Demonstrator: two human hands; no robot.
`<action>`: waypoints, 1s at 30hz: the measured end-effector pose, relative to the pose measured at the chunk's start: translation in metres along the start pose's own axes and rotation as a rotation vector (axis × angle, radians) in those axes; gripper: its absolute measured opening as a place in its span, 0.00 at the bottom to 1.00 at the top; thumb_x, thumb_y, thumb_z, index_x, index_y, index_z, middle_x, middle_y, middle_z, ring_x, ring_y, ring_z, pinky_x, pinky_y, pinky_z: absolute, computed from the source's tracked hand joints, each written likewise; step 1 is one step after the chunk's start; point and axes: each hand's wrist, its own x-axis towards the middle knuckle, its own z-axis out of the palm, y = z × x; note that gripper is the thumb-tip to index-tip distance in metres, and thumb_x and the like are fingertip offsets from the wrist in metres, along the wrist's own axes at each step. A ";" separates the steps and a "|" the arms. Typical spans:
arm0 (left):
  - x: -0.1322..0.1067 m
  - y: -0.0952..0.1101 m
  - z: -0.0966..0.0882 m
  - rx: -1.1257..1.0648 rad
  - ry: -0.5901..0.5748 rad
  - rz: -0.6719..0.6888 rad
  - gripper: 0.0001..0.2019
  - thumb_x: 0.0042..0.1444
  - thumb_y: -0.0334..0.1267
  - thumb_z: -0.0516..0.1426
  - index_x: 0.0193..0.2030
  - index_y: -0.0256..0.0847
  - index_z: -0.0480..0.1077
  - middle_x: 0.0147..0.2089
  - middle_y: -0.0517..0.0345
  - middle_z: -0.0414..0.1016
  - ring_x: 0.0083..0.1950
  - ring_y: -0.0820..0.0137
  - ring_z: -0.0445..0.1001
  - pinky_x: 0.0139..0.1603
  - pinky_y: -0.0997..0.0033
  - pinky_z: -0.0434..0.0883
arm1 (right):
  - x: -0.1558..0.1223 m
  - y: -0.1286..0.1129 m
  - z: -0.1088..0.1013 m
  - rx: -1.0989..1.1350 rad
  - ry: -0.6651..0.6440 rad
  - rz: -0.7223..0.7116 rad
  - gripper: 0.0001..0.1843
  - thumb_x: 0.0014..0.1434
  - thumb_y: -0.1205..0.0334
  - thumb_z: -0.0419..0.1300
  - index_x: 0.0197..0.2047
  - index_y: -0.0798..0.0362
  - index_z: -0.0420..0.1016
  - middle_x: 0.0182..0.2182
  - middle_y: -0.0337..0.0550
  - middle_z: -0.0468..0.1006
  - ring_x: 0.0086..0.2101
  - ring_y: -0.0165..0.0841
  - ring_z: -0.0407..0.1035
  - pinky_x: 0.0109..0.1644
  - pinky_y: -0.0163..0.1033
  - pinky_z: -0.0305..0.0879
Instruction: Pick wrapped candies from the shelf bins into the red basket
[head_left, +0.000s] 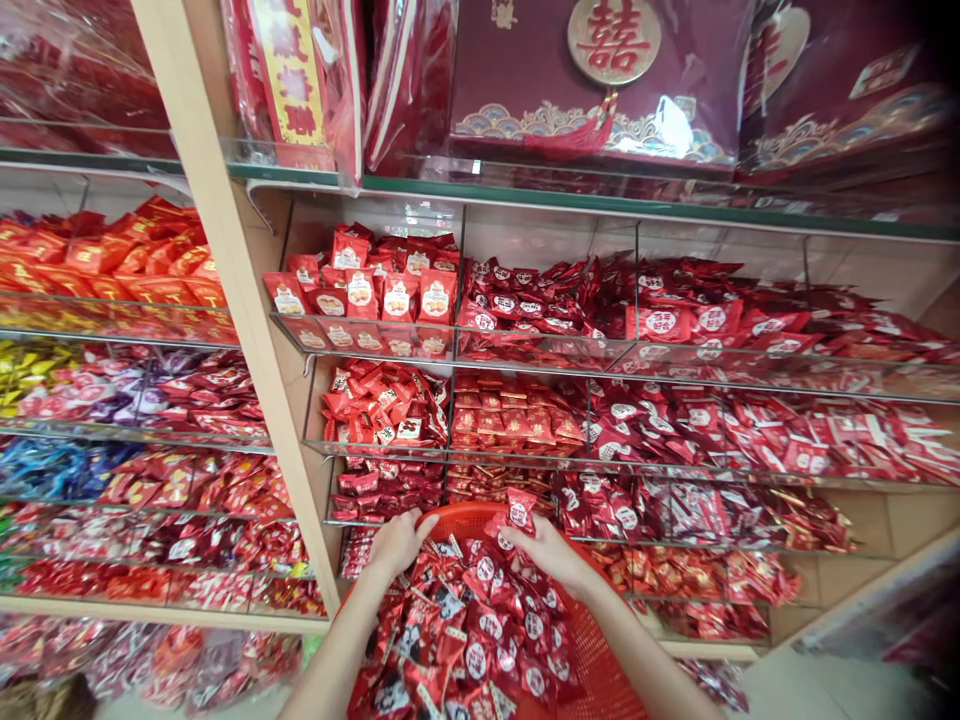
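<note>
A red plastic basket (611, 655) full of small red wrapped candy packets (480, 625) is in front of me, below the shelves. My left hand (400, 545) is closed on the basket's far left rim, with the thumb lying over the edge. Over the far right part of the basket, my right hand (551, 552) pinches a red candy packet (520, 510) with a white round label. Another red packet beside it, near the fingertips, is partly hidden; I cannot tell whether it is held too.
Ahead, shelves with clear glass fronts (525, 350) hold rows of red packets. A wooden upright (247, 300) divides them from colourful packets (112, 380) at left. Dark red gift bags (510, 70) stand on the top glass shelf. Bagged packets (217, 655) lie at the lower left.
</note>
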 end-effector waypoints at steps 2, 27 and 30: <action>0.000 0.000 0.000 -0.007 0.000 0.002 0.27 0.57 0.58 0.37 0.42 0.43 0.67 0.40 0.50 0.77 0.43 0.63 0.75 0.38 0.70 0.65 | 0.003 0.005 -0.001 -0.220 0.082 -0.074 0.20 0.54 0.49 0.52 0.43 0.55 0.67 0.31 0.44 0.75 0.26 0.33 0.70 0.27 0.36 0.65; -0.002 0.003 -0.002 0.005 0.007 -0.016 0.28 0.56 0.60 0.37 0.41 0.43 0.67 0.39 0.50 0.77 0.42 0.63 0.75 0.37 0.71 0.64 | 0.006 0.005 0.020 -1.350 0.263 -0.116 0.19 0.53 0.71 0.51 0.49 0.57 0.66 0.35 0.53 0.76 0.37 0.41 0.71 0.38 0.40 0.63; -0.002 0.003 -0.002 0.005 0.004 -0.022 0.28 0.56 0.59 0.37 0.42 0.42 0.67 0.40 0.49 0.77 0.43 0.64 0.75 0.38 0.71 0.64 | 0.010 0.008 0.030 -1.377 0.305 -0.117 0.19 0.54 0.74 0.47 0.49 0.58 0.66 0.35 0.55 0.76 0.36 0.40 0.72 0.36 0.39 0.64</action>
